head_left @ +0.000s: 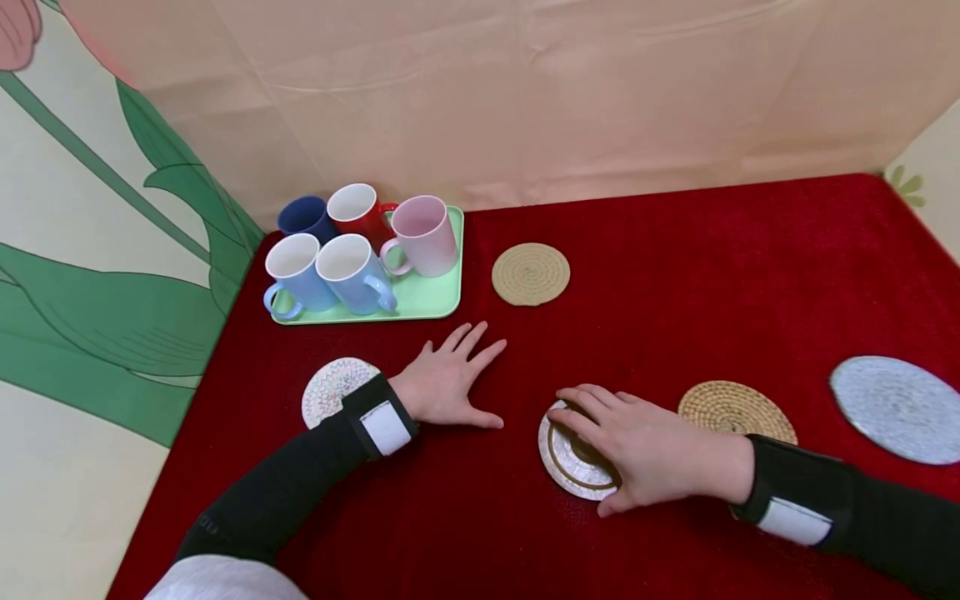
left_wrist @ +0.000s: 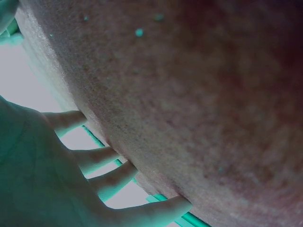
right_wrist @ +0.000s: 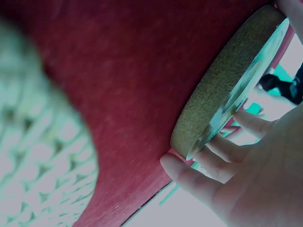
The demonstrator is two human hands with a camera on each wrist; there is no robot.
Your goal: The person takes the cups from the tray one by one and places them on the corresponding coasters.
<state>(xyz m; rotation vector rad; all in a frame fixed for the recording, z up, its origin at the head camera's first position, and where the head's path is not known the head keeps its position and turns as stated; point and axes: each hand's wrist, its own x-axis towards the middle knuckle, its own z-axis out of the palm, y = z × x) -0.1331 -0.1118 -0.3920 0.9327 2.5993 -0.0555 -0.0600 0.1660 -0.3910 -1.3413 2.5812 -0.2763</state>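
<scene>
My right hand (head_left: 645,450) holds a round coaster (head_left: 564,454) by its rim, thumb at the near edge and fingers across the far side. This coaster has a silvery top with brown rings; the right wrist view shows its thick cork-like side (right_wrist: 222,85) close to the red cloth. Part of its top is hidden under the hand. Palm down and fingers spread, my left hand (head_left: 442,383) is over the cloth and holds nothing. Beside its wrist lies a white coaster (head_left: 333,387) with a coloured zigzag pattern, partly covered by the wrist strap.
At the back left, a green tray (head_left: 423,302) bears several mugs. A beige coiled coaster (head_left: 531,273) lies right of it. Near my right wrist is a woven straw coaster (head_left: 731,404), with a grey-white mat (head_left: 900,408) farther right. Red cloth (head_left: 675,275) covers the table.
</scene>
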